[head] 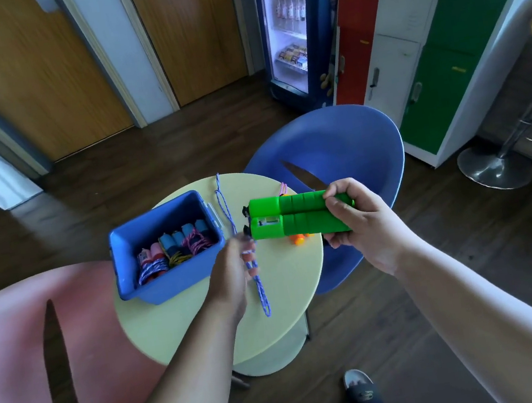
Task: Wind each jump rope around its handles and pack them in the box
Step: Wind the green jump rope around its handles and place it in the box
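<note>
My right hand (356, 219) grips two green jump-rope handles (289, 217), held side by side and level above the round table. Their blue-and-white rope (224, 203) runs from the handle ends across the table and down through my left hand (234, 274), whose fingers curl round it; a loop of the rope hangs below that hand. The blue box (157, 216) stands on the table's left side and holds several wound ropes with pink, blue and dark handles. An orange handle (297, 239) peeks out under the green ones.
The pale yellow round table (292, 300) carries everything. A blue chair (335, 147) stands behind it, a pink chair (20, 338) to the left. A thin pink rope end (281, 189) lies by the far rim. A shoe (363, 391) shows on the wooden floor.
</note>
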Tool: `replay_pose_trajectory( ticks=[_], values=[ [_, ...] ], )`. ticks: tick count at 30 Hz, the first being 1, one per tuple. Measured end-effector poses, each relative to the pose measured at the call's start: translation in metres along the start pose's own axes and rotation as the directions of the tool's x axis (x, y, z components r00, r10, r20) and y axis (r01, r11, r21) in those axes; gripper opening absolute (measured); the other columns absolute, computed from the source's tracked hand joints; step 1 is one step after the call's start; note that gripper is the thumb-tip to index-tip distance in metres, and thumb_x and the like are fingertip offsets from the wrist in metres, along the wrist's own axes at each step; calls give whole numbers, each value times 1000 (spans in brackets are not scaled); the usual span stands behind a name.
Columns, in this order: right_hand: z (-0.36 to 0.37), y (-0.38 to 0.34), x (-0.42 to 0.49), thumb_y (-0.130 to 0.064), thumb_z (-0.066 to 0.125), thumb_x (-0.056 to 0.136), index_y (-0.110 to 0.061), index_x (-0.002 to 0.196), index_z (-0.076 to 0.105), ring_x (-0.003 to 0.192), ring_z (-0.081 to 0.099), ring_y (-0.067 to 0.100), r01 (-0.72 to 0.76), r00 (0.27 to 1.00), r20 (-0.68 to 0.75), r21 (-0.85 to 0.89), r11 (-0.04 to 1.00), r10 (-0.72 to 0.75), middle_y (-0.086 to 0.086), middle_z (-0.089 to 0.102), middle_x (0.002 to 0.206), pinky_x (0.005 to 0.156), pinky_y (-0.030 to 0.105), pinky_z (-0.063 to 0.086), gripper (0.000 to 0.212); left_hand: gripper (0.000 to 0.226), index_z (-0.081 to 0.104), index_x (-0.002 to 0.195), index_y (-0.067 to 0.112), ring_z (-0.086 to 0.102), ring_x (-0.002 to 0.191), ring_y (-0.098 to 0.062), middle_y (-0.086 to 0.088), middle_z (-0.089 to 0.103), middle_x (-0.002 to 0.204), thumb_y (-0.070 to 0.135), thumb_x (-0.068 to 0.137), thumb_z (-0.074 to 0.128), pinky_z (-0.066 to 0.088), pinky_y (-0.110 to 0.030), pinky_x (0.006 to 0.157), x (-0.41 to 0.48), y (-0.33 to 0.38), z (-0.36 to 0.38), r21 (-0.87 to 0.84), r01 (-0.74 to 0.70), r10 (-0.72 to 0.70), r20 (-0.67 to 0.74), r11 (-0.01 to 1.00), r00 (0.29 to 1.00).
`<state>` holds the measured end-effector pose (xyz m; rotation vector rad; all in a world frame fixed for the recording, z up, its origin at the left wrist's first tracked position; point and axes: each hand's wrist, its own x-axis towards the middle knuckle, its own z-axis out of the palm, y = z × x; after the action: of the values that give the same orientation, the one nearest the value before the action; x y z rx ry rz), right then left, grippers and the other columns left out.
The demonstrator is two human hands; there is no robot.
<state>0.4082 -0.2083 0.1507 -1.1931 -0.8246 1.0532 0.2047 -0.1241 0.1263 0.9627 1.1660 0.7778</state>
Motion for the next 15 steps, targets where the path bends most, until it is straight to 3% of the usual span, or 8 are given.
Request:
replay_pose_trajectory(
  ticks=[3,5,8,10,13,15],
  values=[
    [2,-8,17,-11,51,107,-21,93,56,68,57,27,19,999,-47,69,997,-16,9,56,94,57,36,50,18,29,78,82,28,59,107,-1,2,59,129,41,74,54,41,-23,85,-8,-8,0,320,-80,60,70,944,996],
    [6,-14,32,-11,51,107,-24,91,56,71,60,23,31,996,-85,109,994,-22,7,55,96,58,34,53,21,29,76,79,26,60,94,12,9,53,133,43,77,53,41,-18,82,-13,-14,3,433,-118,93,77,894,993],
    [17,-16,51,-12,52,107,-24,92,55,70,60,20,54,995,-83,76,996,-48,5,54,100,57,32,57,20,32,71,79,26,65,92,-2,7,71,103,45,89,48,44,-24,81,-24,-23,5,543,-169,131,109,823,985],
    [28,-12,59,-12,53,107,-24,92,56,73,58,20,56,998,-35,-1,998,-56,4,54,100,58,33,57,20,29,70,83,24,67,84,-12,4,75,84,33,100,48,48,-31,81,-36,-19,7,524,-188,120,161,831,980],
    [43,2,63,-10,53,106,-24,92,57,73,57,20,67,996,65,-140,988,-58,1,53,96,60,34,56,20,26,65,82,16,65,71,-27,-1,66,67,34,97,53,52,-41,73,-51,6,7,575,-293,182,244,764,953],
    [48,10,61,-9,54,105,-27,92,60,70,59,19,92,989,131,-215,972,-65,5,54,97,62,36,58,23,30,56,78,12,60,65,-29,-6,54,63,36,95,56,52,-44,67,-58,33,2,659,-412,281,300,630,911]
  ],
)
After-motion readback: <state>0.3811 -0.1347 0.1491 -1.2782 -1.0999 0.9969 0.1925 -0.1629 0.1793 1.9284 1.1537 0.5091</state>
